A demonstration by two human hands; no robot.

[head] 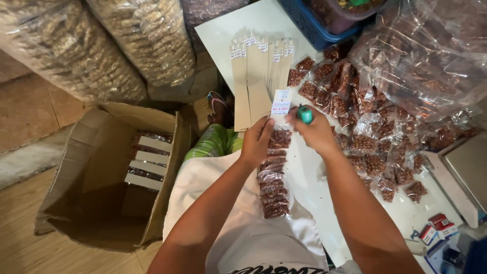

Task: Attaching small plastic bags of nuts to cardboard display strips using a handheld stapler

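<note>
**Hands on nut-packet strip, centre of frame**

Left hand (pixel 256 139) pinches the long cardboard strip of clear crinkly plastic packets of brown nuts (pixel 274 175), which hangs down over the lap. Right hand (pixel 315 133) is clenched round a small green stapler (pixel 305 113) at the strip's white label. Loose packets are piled right on the white surface (pixel 228 30). Open brown cardboard box (pixel 96 193) left holds finished strips.

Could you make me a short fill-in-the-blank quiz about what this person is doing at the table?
1. The right hand holds a small ____ stapler.
2. The left hand grips a card strip hung with small packets of ____.
3. The open ____ box on the floor stands at the person's left.

Missing words: green; nuts; cardboard
</note>
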